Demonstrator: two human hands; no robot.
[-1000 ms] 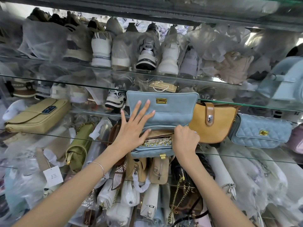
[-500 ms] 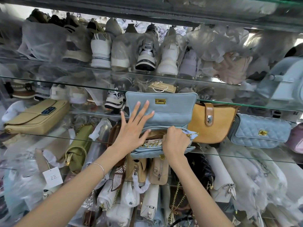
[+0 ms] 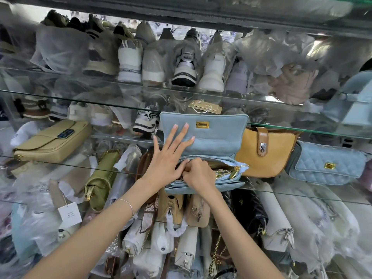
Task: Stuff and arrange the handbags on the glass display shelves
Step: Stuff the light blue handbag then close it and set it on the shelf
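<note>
**Pressing down the flap, digging in at the zip**

Here we are at the display case. The pale blue suede-look flap handbag (image 3: 211, 137) sits at the front of the middle glass shelf (image 3: 302, 195) with its flap thrown up and back, and the rectangular gold clasp (image 3: 202, 124) faces us.

The left hand (image 3: 169, 158) lies flat on that raised flap. Its fingers are straight and fanned wide, pressing and gripping nothing. There's a thin silver bracelet (image 3: 128, 205) on that wrist.

The right hand (image 3: 198, 174) is knuckles-up at the open zip mouth. Its fingers are curled tight and tucked over the lip of the bag, with the tips buried, so exactly what they pinch inside I cannot tell. A gold chain (image 3: 221, 176) glints in the opening beside them.

Just beside the bag on the right stands a tan leather saddle-shaped bag (image 3: 265, 156), touching it. A quilted pale blue bag (image 3: 326, 164) comes next along. Well off to the left, a beige leather flap bag (image 3: 52, 141) lies tilted.
</note>
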